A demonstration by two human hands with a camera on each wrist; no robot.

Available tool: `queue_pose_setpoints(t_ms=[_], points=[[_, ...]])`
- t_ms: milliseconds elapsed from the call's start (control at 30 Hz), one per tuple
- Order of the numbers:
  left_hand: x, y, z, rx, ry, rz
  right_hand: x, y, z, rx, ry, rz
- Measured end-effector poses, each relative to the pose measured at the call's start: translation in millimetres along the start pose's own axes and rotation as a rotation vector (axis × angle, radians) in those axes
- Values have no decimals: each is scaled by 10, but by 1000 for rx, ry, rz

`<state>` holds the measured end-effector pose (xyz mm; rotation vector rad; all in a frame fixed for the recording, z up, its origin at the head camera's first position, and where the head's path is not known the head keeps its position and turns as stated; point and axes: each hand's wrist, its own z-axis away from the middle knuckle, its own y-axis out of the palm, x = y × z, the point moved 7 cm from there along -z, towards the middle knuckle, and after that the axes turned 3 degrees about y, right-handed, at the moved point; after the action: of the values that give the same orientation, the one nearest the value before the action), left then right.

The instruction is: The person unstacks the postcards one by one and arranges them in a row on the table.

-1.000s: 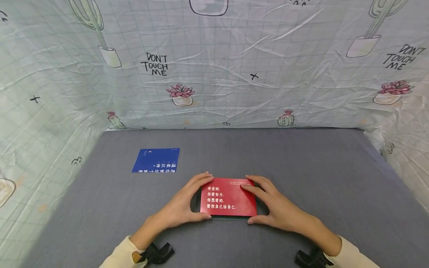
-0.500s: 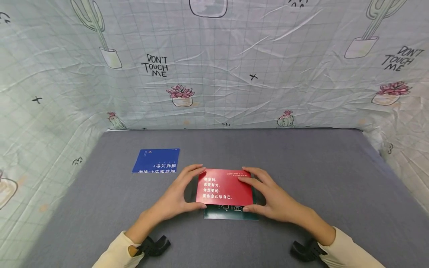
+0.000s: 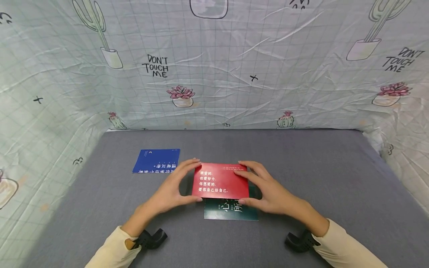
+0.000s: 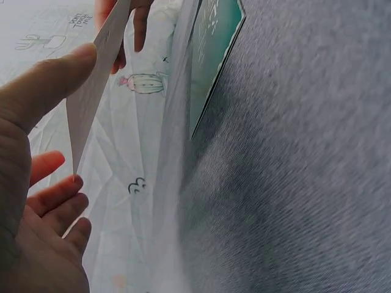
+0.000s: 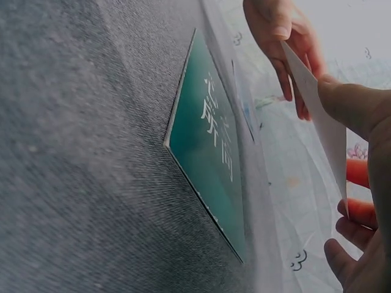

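A red card with white Chinese writing is held level between both hands, raised off the table. My left hand pinches its left end, thumb on the near edge and fingertips at the far corner. At the other end my right hand grips it likewise, its index finger lying over the red face. Below is a dark green card with white characters, partly hidden in the head view. Both wrist views show a gap between the held card's pale side and the green card.
To the left and farther back, a blue card with white writing lies on the grey table cover; left fingers overlap its corner in the head view. Printed cactus fabric hangs behind and along the sides. Black wrist mounts sit by the cream sleeves.
Both hands have lifted the red card and carried it away from the body and slightly left, uncovering the green card beneath. The blue card has stayed put.
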<state>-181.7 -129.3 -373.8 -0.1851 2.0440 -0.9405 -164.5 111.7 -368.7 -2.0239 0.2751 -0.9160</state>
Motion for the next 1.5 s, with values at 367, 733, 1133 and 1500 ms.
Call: queue_pose_setpoints(t_ms=[367,733,1133,1500], points=[[69,-130,-62,-3,11,5,-10,6,-168,-7,-12,6],[180,-226,-108,-1,-19,-22,-69,20,-329,-2,8,29],[345,-326,-172,23,-56,-125,-157,79,-550,23,27,50],[546,-359,-222,76,-92,-182,-250,217,-704,58,47,81]])
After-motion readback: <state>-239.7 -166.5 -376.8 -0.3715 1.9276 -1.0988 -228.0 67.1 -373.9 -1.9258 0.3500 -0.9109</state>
